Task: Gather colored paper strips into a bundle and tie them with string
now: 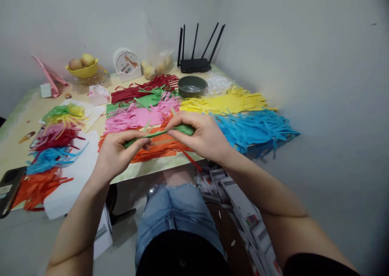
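A narrow green paper piece (pixel 159 133) is stretched between my two hands above the orange fringed paper (pixel 161 152). My left hand (pixel 121 150) pinches its left end between thumb and fingers. The other end is gripped by my right hand (pixel 202 136), with a green part showing at the fingertips. Behind the hands lie pink fringed paper (pixel 136 117), green fringed paper (pixel 150 100) and dark red fringed paper (pixel 142 87). Yellow fringed paper (pixel 227 101) and blue fringed paper (pixel 255 130) spread to the right.
A dark round bowl (pixel 192 86) stands before a black router (pixel 195 65). At the left are colored fringed bundles (pixel 54 158), a white sheet (pixel 73 182) and a phone (pixel 10 191). A yellow fruit bowl (pixel 83 70) is at the back. Boxes (pixel 243 203) lie below the table.
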`<move>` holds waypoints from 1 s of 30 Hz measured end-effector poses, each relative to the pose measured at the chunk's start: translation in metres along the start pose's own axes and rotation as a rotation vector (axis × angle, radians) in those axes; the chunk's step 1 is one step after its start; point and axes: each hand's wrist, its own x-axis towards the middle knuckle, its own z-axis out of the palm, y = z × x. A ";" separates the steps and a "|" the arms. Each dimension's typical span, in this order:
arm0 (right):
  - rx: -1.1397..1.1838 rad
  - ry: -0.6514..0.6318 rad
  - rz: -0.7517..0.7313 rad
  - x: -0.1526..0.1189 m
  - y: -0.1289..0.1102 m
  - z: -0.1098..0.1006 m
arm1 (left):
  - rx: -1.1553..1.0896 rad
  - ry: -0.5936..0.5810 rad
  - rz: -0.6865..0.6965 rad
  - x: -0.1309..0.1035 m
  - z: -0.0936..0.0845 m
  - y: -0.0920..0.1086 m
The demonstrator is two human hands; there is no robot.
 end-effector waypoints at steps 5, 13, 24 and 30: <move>0.408 -0.034 0.171 0.001 0.008 0.006 | -0.413 0.016 -0.185 -0.009 0.004 -0.013; 0.695 -0.051 0.195 0.001 0.019 0.015 | -0.671 0.084 -0.204 -0.009 0.009 -0.012; 0.520 -0.161 0.119 0.003 0.028 0.010 | -0.099 -0.107 0.120 -0.010 -0.006 -0.025; 0.058 -0.144 -0.367 0.006 0.016 0.003 | 0.175 -0.170 0.176 0.008 -0.010 -0.007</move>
